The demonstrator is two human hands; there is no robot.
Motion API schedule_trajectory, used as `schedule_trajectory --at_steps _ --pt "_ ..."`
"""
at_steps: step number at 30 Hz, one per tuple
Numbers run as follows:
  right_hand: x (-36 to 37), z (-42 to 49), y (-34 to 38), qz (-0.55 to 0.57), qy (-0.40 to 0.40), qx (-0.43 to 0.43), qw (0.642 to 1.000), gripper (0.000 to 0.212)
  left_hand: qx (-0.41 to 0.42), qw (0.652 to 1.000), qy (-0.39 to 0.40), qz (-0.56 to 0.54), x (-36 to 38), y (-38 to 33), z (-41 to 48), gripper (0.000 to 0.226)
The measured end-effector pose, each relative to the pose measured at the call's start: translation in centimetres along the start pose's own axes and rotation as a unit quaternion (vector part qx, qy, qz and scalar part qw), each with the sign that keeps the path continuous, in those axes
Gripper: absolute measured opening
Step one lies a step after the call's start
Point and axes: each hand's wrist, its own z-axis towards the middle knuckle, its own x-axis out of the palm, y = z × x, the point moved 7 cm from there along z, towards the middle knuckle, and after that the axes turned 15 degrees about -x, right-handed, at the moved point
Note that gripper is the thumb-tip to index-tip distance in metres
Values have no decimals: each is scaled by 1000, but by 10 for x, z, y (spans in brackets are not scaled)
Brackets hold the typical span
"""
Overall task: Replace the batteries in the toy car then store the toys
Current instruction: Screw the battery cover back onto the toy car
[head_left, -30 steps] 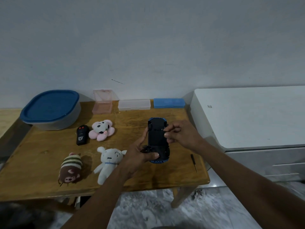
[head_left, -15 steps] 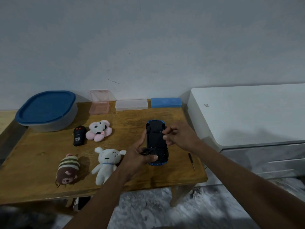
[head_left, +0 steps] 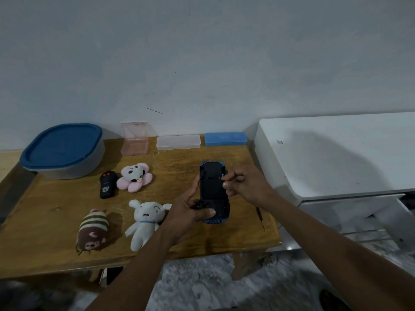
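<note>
I hold the blue toy car [head_left: 213, 189] upside down above the wooden table [head_left: 56, 209], its black underside facing me. My left hand [head_left: 186, 214] grips its near end, thumb across the chassis. My right hand [head_left: 247, 187] has curled fingers pinching at the right edge of the underside; whatever is between the fingertips is too small to tell. A black remote [head_left: 107, 184], a pink flower plush [head_left: 134, 177], a white plush [head_left: 144, 221] and a brown striped plush [head_left: 93, 232] lie to the left.
A thin screwdriver [head_left: 261, 218] lies near the table's right edge. Along the back stand a blue-lidded container [head_left: 62, 149], a pink box [head_left: 134, 142], a clear case [head_left: 178, 142] and a blue case [head_left: 225, 138]. A white cabinet [head_left: 336, 153] adjoins on the right.
Both hands and the car have stayed in nearly the same place. My right fingertips have shifted slightly along the car's right edge.
</note>
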Motion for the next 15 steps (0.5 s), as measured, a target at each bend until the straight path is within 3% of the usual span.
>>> schedule_trajectory --at_steps 8,15 --pt "2 2 3 -53 21 3 998 9 5 1000 -8 -2 -1 1 -2 98" --pt "6 0 5 -182 1 -43 982 7 -7 1000 -10 -12 -1 6 2 98"
